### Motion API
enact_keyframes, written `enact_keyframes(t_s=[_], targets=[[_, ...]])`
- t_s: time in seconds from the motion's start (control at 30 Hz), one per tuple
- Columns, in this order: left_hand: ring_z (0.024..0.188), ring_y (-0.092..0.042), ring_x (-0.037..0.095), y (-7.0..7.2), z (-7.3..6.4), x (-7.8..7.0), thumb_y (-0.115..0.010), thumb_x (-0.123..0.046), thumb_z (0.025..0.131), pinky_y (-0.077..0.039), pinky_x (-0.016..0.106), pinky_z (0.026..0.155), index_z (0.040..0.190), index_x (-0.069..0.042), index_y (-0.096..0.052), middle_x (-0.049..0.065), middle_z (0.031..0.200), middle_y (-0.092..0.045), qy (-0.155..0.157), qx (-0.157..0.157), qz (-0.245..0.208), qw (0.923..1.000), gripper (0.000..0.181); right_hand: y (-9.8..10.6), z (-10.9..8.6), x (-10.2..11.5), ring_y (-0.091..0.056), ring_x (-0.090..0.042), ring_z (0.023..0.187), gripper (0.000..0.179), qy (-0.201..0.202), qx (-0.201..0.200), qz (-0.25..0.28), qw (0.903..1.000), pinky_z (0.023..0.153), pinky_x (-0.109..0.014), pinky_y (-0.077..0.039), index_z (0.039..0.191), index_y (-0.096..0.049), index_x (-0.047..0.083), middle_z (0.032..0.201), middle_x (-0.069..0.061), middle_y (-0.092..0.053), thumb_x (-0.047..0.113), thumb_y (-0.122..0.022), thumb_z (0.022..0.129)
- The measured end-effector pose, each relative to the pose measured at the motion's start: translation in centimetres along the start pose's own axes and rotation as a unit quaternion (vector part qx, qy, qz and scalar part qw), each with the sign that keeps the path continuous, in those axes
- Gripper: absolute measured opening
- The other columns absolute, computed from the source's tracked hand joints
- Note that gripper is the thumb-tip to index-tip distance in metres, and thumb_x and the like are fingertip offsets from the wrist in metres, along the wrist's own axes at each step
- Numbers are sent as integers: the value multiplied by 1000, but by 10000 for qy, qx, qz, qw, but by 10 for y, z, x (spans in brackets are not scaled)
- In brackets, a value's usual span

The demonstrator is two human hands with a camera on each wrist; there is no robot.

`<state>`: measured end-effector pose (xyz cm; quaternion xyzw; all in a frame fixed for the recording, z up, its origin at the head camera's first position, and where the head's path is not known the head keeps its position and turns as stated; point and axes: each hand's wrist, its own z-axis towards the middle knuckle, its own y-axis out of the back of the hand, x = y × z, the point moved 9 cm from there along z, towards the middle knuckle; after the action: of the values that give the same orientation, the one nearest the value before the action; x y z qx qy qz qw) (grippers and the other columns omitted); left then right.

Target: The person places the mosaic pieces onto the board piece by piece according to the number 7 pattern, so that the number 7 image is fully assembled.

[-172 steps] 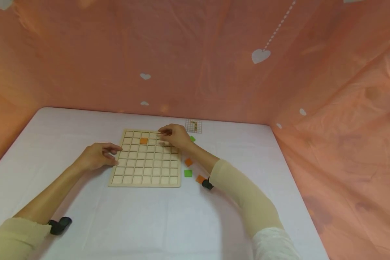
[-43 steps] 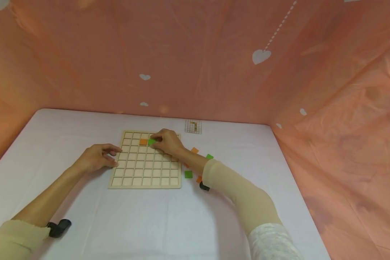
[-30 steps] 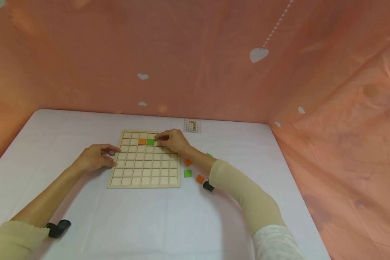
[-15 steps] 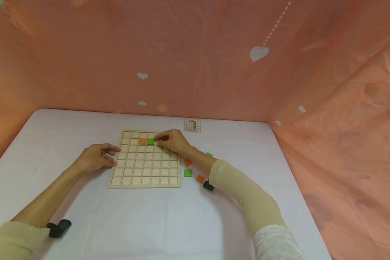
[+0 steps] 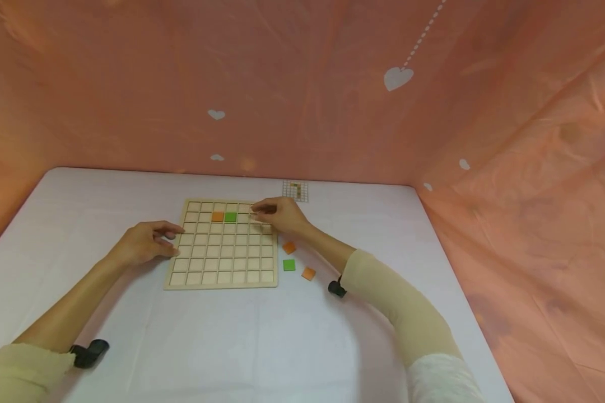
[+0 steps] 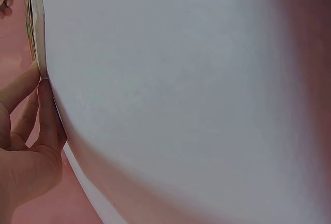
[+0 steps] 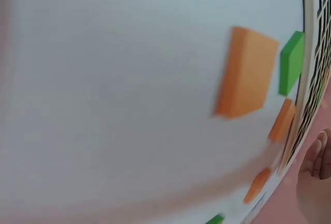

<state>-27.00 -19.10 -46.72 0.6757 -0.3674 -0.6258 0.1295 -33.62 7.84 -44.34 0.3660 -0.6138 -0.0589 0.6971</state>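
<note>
- While the board [image 5: 209, 239] lies flat on the tabletop [image 5: 206, 341], two of its cells are filled: a seated orange tile [image 5: 217, 216] and, immediately right of it, a seated green tile [image 5: 230, 216], both in the second row from the far edge.
- Progress: judged from this layout, an early stage. The other visible cells are bare; those beneath the right hand cannot be checked.
- Remaining: beside the board's right edge lie a loose green tile [image 5: 289, 265], a far orange tile [image 5: 289, 247] and a near orange tile [image 5: 308, 273]. The right wrist view adds a further orange tile [image 7: 257, 185] and a further green tile [image 7: 214, 219].
- Card [image 5: 295, 191]: beyond the board's far right corner, bearing a hooked run of coloured squares, longer than the seated pair; individual colours are too small to read.
- Orientation: the board appears square, hence without a long axis; its near edge faces the person. The seated pair's long axis runs left to right, along the row. The loose green tile sits square to the board; the far and near orange tiles are turned askew.
- Hands: the left hand [image 5: 143, 243], fingers parted, touches the board's left edge. The right hand [image 5: 286, 215] has thumb and forefinger slightly apart over the far right cells; no tile shows between them, though the palm is hidden.
</note>
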Motion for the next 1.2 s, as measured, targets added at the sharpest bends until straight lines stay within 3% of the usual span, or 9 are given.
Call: enact_keyframes(t_s=[0.27, 0.57, 0.7, 0.97, 1.2], targets=[[94, -62, 19, 0, 2, 0, -82, -17, 80, -47, 23, 75, 130, 1, -61, 20, 118, -60, -26, 55, -62, 10000, 57, 31, -23, -15, -67, -13, 97, 26, 35, -312, 294, 9991, 84, -27, -52, 115, -73, 6, 110, -1, -72, 12, -74, 91], [99, -62, 26, -2, 3, -1, -81, -21, 82, -45, 34, 79, 130, 0, -61, 20, 118, -62, -60, 110, 112, 9999, 56, 58, -46, -37, -66, -16, 96, 27, -276, -749, -102, 9968, 86, -29, -52, 115, -73, 6, 107, -3, -72, 14, -74, 89], [98, -62, 25, 0, 2, 0, -81, -22, 82, -44, 36, 79, 130, 0, -61, 19, 117, -62, -74, 74, 163, 9998, 57, 61, -52, -44, -66, -17, 96, 27, -337, -912, -90, 9952, 86, -30, -52, 115, -73, 7, 105, -4, -72, 13, -75, 89], [94, -64, 23, -2, -11, 8, -82, -19, 81, -46, 36, 78, 129, 1, -61, 18, 114, -63, -65, 48, 189, 9998, 56, 44, -63, -62, -67, -17, 99, 32, -614, -710, -277, 9952, 81, -27, -53, 117, -72, 7, 108, -4, -73, 17, -78, 87], [95, -63, 24, 0, -3, 2, -80, -21, 82, -46, 36, 78, 130, 0, -61, 20, 116, -63, -102, -39, 209, 9997, 55, 53, -67, -64, -65, -21, 104, 41, -659, -1010, -875, 9888, 91, -33, -50, 119, -71, 6, 114, -6, -71, 16, -83, 82]])
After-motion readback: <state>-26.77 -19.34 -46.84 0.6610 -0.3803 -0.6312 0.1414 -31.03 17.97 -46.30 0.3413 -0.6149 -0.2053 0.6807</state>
